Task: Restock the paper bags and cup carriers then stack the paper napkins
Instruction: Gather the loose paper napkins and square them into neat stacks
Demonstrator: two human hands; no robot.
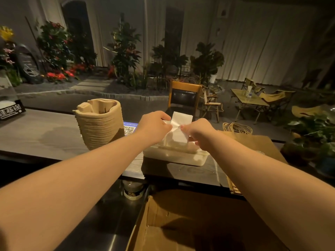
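Both hands up over the white napkin box (175, 156) on the surface. Left hand (154, 126) & right hand (198, 132) each pinch the napkin pack (179, 127) at its middle, fingertips nearly touching. Pack stands upright, long axis vertical, directly above box slot, equally near both hands, so next move is prob. straight down.

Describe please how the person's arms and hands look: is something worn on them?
Both forearms are bare as far as the frame shows, with no sleeves. The left hand and right hand wear no gloves; no watch, bracelet or ring is visible.
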